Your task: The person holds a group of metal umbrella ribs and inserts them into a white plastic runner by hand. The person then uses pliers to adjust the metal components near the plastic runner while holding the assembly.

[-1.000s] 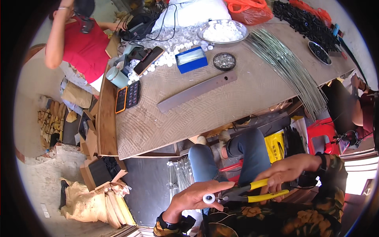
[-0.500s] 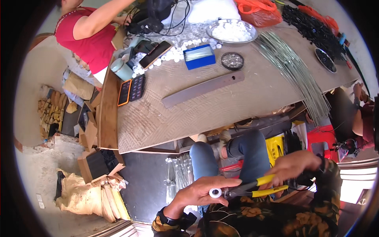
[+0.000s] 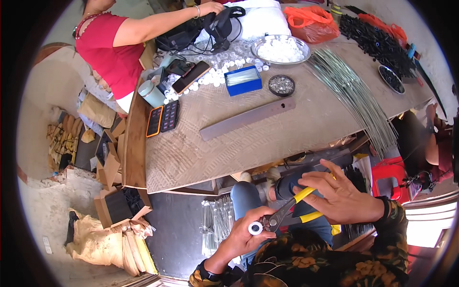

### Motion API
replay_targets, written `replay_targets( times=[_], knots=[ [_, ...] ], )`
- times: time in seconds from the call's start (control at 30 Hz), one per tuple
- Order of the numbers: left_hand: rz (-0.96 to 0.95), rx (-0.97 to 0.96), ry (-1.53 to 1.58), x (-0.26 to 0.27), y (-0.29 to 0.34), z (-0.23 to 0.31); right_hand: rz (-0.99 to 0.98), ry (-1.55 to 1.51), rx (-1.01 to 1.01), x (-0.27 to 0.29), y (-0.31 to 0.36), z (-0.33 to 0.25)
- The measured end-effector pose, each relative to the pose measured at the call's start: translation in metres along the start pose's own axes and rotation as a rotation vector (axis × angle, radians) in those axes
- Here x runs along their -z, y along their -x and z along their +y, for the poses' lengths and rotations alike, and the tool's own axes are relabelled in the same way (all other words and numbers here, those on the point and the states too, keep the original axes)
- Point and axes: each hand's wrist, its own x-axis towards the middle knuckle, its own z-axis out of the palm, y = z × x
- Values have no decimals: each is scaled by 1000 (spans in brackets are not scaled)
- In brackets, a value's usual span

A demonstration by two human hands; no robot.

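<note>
My left hand [image 3: 242, 237] is closed around a small white round piece [image 3: 255, 228] with a dark centre, its round end facing up. Right beside it is the metal head of yellow-handled pliers [image 3: 306, 193], and the left fingers lie against that head. My right hand [image 3: 342, 198] has the pliers' handles loosely in its grip, fingers stretched and spread along them. The two handles stand apart. Whether the jaws touch the white piece I cannot tell. Both hands are above my lap, short of the table.
On the table [image 3: 177, 162] lie a flat metal bar [image 3: 248, 118], a blue box of thin rods [image 3: 243, 80], a round dish of small parts [image 3: 281, 85], a bowl of white pieces [image 3: 281, 50] and long wires [image 3: 351, 91]. A person in red [image 3: 107, 52] reaches across at the far left.
My right hand's fingers have loosened and spread, and the pliers' handles are wider apart. The pliers' head has shifted slightly left and up. The other person's arm now reaches to a black strap.
</note>
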Motion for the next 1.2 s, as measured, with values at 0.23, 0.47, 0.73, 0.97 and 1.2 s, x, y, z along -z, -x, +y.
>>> replay_targets(
  times=[0.23,0.47,0.73,0.97,1.2],
  knots=[
    [155,70,131,-5,5,-4,74,-183,-65,-48,11,-16],
    [351,149,15,-4,3,2,-123,-612,-20,-26,-1,-9],
    [283,117,208,2,-5,-1,-856,-2094,-244,-56,9,-14],
    [270,90,322,8,1,-11,-557,-2209,-95,-90,8,-52],
    [353,53,429,6,0,-19,-544,-2238,-212,-88,8,-48]
  ],
)
